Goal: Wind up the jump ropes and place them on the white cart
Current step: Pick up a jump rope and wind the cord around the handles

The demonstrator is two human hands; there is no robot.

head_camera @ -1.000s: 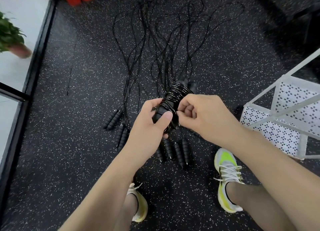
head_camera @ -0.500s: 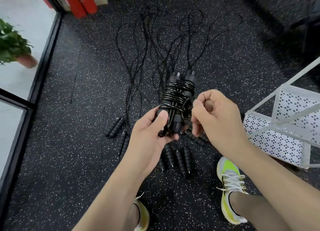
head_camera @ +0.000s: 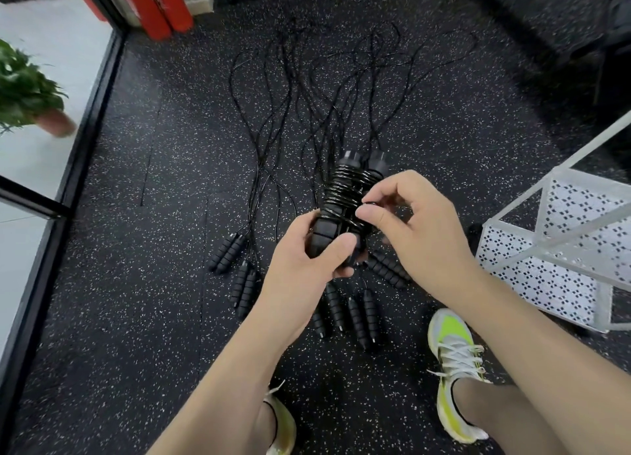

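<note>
A black jump rope [head_camera: 348,188], its cord coiled round its two handles held side by side, sits in front of me above the floor. My left hand [head_camera: 307,253] grips the lower end of the handles. My right hand [head_camera: 413,226] pinches the cord's loose end at the right side of the coil. Several more jump ropes [head_camera: 307,120] lie unwound on the speckled black floor, their ribbed handles [head_camera: 345,311] pointing toward me. The white cart [head_camera: 560,236], with perforated shelves, stands at the right.
My two feet in yellow-and-white shoes [head_camera: 454,366] stand close below the handles. A potted plant [head_camera: 27,92] sits behind a glass wall at the left. Red objects [head_camera: 160,7] lean at the back left. Dark furniture [head_camera: 563,21] fills the back right.
The camera has lifted slightly. My right hand moved from beside the bundle's lower end up to the right side of the coil, pinching the cord. My left hand keeps its grip.
</note>
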